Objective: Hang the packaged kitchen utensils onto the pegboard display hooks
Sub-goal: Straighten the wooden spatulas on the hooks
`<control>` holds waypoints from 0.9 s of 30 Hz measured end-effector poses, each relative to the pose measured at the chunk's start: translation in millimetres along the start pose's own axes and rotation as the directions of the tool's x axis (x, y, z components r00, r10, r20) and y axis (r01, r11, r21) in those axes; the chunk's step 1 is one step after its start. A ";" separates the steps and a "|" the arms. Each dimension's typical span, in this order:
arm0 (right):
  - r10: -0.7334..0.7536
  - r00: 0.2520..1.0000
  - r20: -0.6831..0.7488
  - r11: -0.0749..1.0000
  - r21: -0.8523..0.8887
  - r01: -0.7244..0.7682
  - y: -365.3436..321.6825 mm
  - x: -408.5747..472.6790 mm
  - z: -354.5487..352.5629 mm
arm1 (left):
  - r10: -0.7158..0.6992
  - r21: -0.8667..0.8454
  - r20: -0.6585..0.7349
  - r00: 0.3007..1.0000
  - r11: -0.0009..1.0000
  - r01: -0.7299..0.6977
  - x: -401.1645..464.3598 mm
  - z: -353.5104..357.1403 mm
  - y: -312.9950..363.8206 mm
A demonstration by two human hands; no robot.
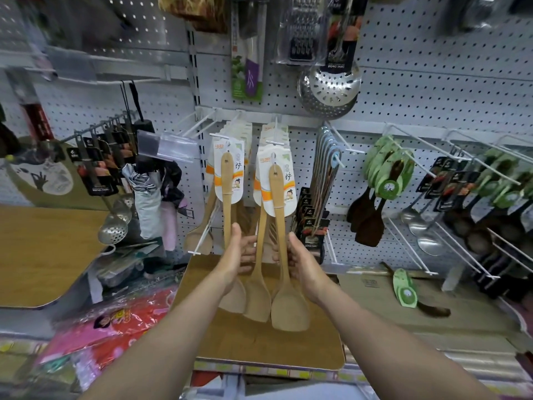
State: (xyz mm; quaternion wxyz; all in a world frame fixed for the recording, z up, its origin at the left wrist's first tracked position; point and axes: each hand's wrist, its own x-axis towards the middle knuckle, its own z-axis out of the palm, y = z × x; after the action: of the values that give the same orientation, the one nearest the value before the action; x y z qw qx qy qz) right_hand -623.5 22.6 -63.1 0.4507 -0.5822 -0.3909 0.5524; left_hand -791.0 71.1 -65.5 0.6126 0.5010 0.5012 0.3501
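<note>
Bamboo spatulas at frame centre hang carded on pegboard hooks, left hand and right hand gripping handles, seemingly straightening them; next, release gently.

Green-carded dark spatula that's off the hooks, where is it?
Head view, lower right: the green-carded dark spatula lies flat on the cardboard box, below the hooks of green-carded spatulas, right of the right hand.

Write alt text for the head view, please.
Two hands, left hand and right hand, hold bamboo spatulas hanging in white card packaging on pegboard hooks. Metal skimmers and dark spatulas hang nearby.
</note>
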 end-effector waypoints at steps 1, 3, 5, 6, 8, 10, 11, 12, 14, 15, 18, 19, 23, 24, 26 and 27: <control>0.002 1.000 0.001 1.000 0.003 -0.002 0.4 0.6 -0.2 | 0.001 -0.007 -0.003 1.000 1.000 -0.001 -0.1 0.1 -0.2; 0.002 1.000 0.003 1.000 0.009 -0.002 0.8 3.4 0.1 | 0.007 -0.025 -0.009 1.000 1.000 -0.007 -0.4 1.8 0.5; 0.011 1.000 0.001 1.000 0.008 -0.011 0.4 5.5 1.9 | 0.009 -0.025 -0.005 1.000 1.000 -0.009 -0.5 3.5 1.1; 0.018 1.000 -0.004 1.000 0.007 -0.018 1.1 6.9 2.5 | 0.007 -0.023 -0.001 1.000 1.000 -0.007 -0.7 4.0 1.3; 0.028 1.000 -0.015 1.000 0.010 -0.028 2.5 8.8 2.8 | 0.002 -0.029 0.001 1.000 1.000 -0.002 -0.4 3.8 1.0; 0.029 0.999 -0.024 1.000 0.012 -0.029 2.3 10.6 3.7 | -0.001 -0.024 0.002 1.000 1.000 0.001 1.6 2.0 -0.2; 0.027 0.999 -0.032 1.000 0.011 -0.026 2.2 11.8 3.9 | 0.004 -0.016 0.002 1.000 1.000 -0.004 2.7 1.0 -0.5; 0.022 0.999 -0.041 1.000 0.009 -0.022 1.6 12.5 4.3 | 0.009 -0.008 0.005 1.000 1.000 -0.009 3.6 0.0 0.2; 0.017 0.999 -0.049 1.000 0.007 -0.017 1.3 13.1 4.4 | 0.014 0.013 0.018 1.000 1.000 -0.015 6.6 -1.7 3.2; 0.014 0.999 -0.053 1.000 0.005 -0.014 2.1 13.7 3.6 | 0.013 0.026 0.022 1.000 1.000 -0.014 8.8 -2.9 4.7; 0.009 0.999 -0.048 1.000 -0.001 -0.009 5.5 15.8 -0.1 | -0.008 0.063 0.026 1.000 0.998 0.006 15.3 -5.4 8.9; 0.005 0.999 -0.045 1.000 -0.004 -0.005 6.1 16.3 -1.4 | -0.017 0.067 0.027 0.999 0.998 0.015 17.2 -5.6 9.8; -0.012 0.999 -0.038 1.000 -0.019 0.011 5.0 16.6 -7.5 | -0.027 0.056 0.053 0.998 0.998 0.024 17.1 -0.5 13.7; -0.014 0.999 -0.035 1.000 -0.022 0.013 4.3 16.1 -9.0 | -0.032 0.055 0.060 0.998 0.998 0.028 16.9 1.1 14.1; -0.015 0.999 -0.034 0.999 -0.033 0.014 3.2 14.0 -11.4 | -0.041 0.059 0.069 0.997 0.998 0.037 17.6 4.4 14.2; -0.014 0.999 -0.038 0.999 -0.039 0.013 3.0 12.9 -12.0 | -0.045 0.060 0.068 0.997 0.997 0.041 17.9 5.8 14.4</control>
State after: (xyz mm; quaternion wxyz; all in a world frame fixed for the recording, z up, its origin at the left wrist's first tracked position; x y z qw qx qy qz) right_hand -610.5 32.9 -69.9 0.4503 -0.5985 -0.3969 0.5306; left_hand -779.8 89.8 -56.4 0.6221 0.5197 0.5001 0.3045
